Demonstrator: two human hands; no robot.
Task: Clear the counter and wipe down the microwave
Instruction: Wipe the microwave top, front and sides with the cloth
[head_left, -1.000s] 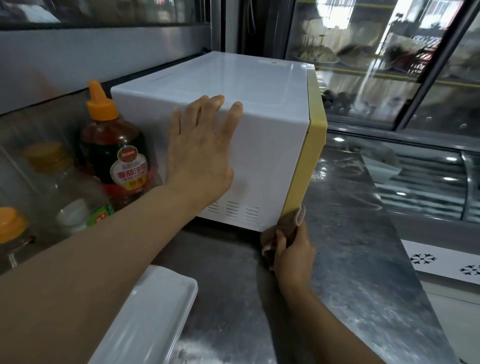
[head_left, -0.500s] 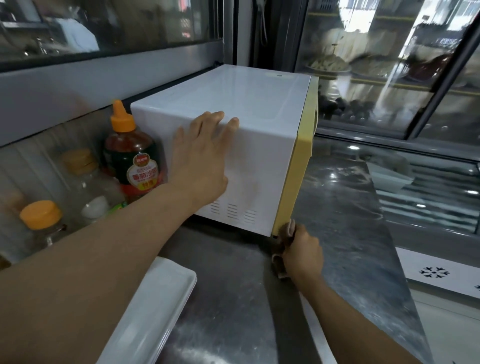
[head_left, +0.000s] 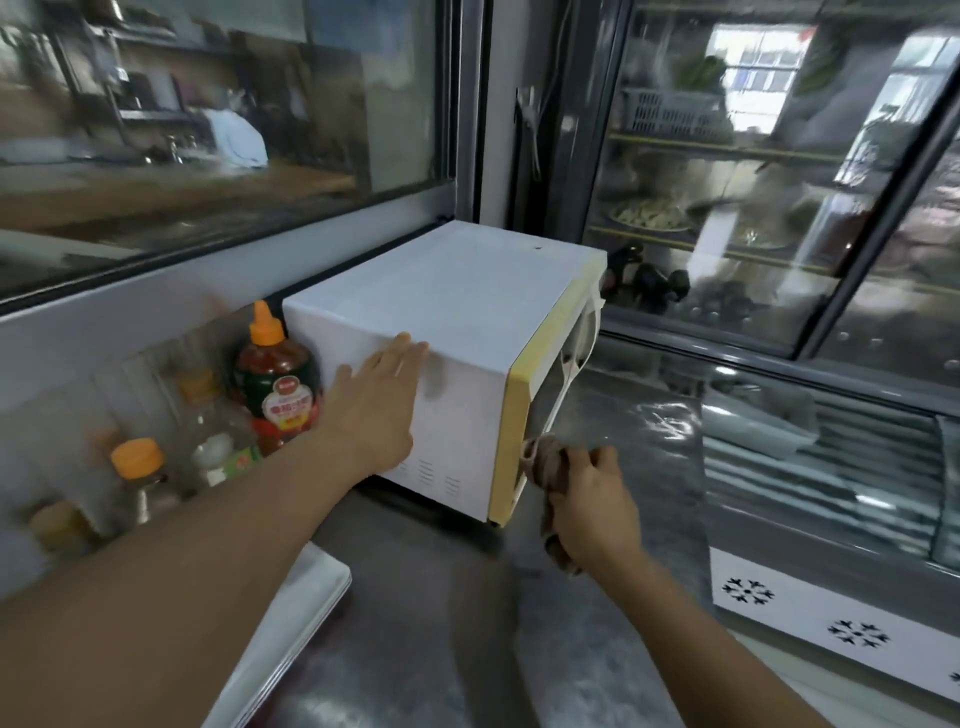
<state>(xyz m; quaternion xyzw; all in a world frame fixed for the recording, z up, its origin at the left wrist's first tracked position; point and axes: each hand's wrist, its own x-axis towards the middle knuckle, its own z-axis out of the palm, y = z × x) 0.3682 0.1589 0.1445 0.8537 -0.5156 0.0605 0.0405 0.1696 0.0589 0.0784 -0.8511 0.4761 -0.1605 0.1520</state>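
Note:
A white microwave with a yellow front frame stands on the steel counter, its door facing right. My left hand lies flat against its near white side, fingers together and reaching the top edge. My right hand grips a bunched brown cloth and holds it against the lower front corner of the microwave, by the yellow frame. Part of the cloth hangs below my fist.
Left of the microwave stand a dark sauce bottle with an orange cap and several clear bottles against the wall. A white tray lies at the near left. A glass display case closes off the right and back.
My right hand with the cloth has come round from the bottom corner edge onto the front face and a little higher. The view has pulled back and tilted up; my left hand stays on the side.

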